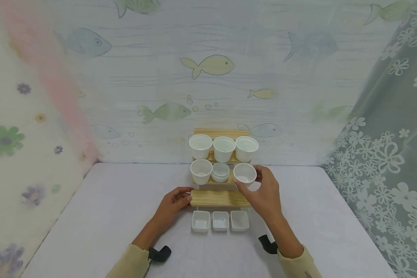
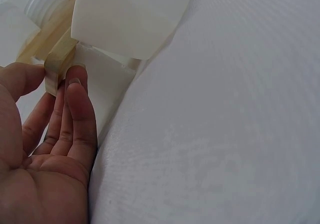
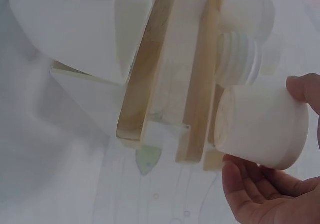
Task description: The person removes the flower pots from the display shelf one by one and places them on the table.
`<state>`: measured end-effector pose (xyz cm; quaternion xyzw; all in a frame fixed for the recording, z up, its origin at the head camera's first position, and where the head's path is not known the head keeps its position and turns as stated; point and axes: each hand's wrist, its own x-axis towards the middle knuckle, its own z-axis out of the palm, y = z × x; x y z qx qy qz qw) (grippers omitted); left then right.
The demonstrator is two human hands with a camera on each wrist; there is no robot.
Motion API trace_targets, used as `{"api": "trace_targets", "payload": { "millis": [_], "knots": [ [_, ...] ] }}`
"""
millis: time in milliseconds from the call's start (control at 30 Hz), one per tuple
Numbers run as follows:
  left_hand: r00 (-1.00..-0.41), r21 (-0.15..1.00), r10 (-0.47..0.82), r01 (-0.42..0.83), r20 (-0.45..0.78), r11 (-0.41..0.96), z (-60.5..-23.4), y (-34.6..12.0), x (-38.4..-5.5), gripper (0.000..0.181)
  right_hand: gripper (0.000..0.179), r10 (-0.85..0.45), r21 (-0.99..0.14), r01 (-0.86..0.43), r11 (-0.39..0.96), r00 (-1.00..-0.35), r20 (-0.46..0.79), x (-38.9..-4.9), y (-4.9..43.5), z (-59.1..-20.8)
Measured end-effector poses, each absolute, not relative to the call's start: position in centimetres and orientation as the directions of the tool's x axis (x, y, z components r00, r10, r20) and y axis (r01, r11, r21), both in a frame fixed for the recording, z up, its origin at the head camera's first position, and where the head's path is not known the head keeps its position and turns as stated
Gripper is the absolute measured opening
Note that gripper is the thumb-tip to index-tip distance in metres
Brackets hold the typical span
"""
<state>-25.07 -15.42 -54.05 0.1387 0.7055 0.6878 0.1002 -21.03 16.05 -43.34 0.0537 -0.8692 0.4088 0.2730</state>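
Note:
My right hand grips a white round cup between thumb and fingers, at the right end of the middle tier of a wooden tiered stand. In the right wrist view the cup has its base close to the shelf board. My left hand pinches the left end of the lowest wooden board, thumb on one face and fingers on the other. On the middle tier, a smaller ribbed white cup and a taller white cup stand left of the held one.
Three white round cups, the middle one among them, line the top tier. Three white squarish containers, including a left one, stand in front of the lowest board. A white cloth covers the table; a fish-patterned curtain hangs behind.

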Motion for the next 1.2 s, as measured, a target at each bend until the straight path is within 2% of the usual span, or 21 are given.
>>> {"api": "trace_targets", "payload": {
  "millis": [1000,1200],
  "knots": [
    [-0.908,0.998,0.415,0.065,0.062,-0.008,-54.0,-17.1,-30.8,0.041,0.069,0.174,-0.67,-0.237,0.704,-0.857,0.485,-21.7,14.6,-43.5],
    [-0.909,0.997,0.411,0.073,0.065,0.003,-53.9,-17.1,-30.9,0.041,0.069,0.164,-0.672,-0.233,0.703,-0.866,0.472,-21.1,15.0,-43.8]
  ]
}}
